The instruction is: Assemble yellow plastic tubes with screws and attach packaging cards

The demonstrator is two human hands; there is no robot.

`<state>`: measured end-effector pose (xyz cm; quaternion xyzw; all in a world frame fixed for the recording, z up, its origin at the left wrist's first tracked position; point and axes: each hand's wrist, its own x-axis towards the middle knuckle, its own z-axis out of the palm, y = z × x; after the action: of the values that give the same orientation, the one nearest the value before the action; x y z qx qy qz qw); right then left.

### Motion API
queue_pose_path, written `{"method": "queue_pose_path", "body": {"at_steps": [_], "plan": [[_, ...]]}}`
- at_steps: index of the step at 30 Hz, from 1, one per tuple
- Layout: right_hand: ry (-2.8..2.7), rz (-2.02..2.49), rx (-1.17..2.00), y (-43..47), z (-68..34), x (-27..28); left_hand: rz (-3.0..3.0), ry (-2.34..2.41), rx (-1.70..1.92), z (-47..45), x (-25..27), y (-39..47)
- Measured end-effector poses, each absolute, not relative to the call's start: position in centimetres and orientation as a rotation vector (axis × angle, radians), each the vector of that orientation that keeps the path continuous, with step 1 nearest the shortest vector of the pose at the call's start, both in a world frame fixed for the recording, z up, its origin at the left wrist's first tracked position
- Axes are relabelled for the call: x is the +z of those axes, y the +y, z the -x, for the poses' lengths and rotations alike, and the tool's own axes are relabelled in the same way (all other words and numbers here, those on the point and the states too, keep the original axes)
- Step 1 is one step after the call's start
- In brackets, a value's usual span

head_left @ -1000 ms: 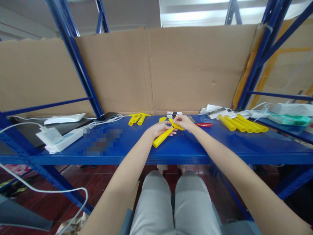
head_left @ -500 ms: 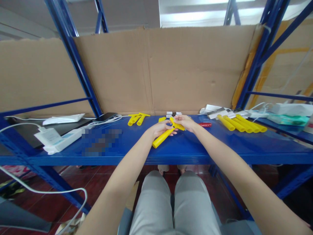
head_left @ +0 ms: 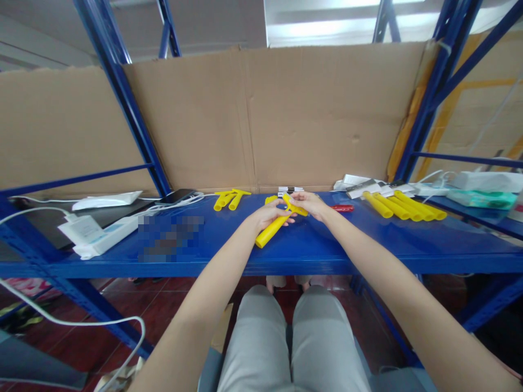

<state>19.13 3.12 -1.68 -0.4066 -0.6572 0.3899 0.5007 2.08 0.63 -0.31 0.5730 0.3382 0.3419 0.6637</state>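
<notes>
Over the middle of the blue shelf, both my hands are closed around a yellow T-shaped plastic handle. Its thick round grip points down toward me to the left. My left hand grips it near the neck, with fingertips showing beneath. My right hand pinches the crosspiece at the top, and its fingers partly cover that end. Just behind my left hand lies another yellow piece, mostly hidden. A small stack of black-and-white items sits behind the hands. Close to my right wrist is a red tool.
Several T-shaped yellow handles lie at the back left. More yellow handles lie in a row on the right, beside white packets. A white power strip with cables occupies the left. Cardboard walls off the back.
Almost nothing differs. Both hands keep their hold on the yellow T-shaped handle, and the view has shifted very slightly.
</notes>
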Motion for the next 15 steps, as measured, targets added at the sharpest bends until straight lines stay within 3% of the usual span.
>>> {"method": "queue_pose_path", "body": {"at_steps": [6, 12, 15], "plan": [[-1.646, 1.200, 0.586, 3.5, -19.4, -1.2, -1.206, 0.745, 0.853, -1.8, -0.4, 1.3], [-1.771, 1.767, -0.030, 3.3, -22.2, -0.5, -1.044, 0.782, 1.099, -1.6, 0.0, 1.7], [-1.960, 1.983, -0.084, 3.4, -23.7, -0.8, -0.955, 0.813, 1.205, -1.5, 0.3, 1.6]]}}
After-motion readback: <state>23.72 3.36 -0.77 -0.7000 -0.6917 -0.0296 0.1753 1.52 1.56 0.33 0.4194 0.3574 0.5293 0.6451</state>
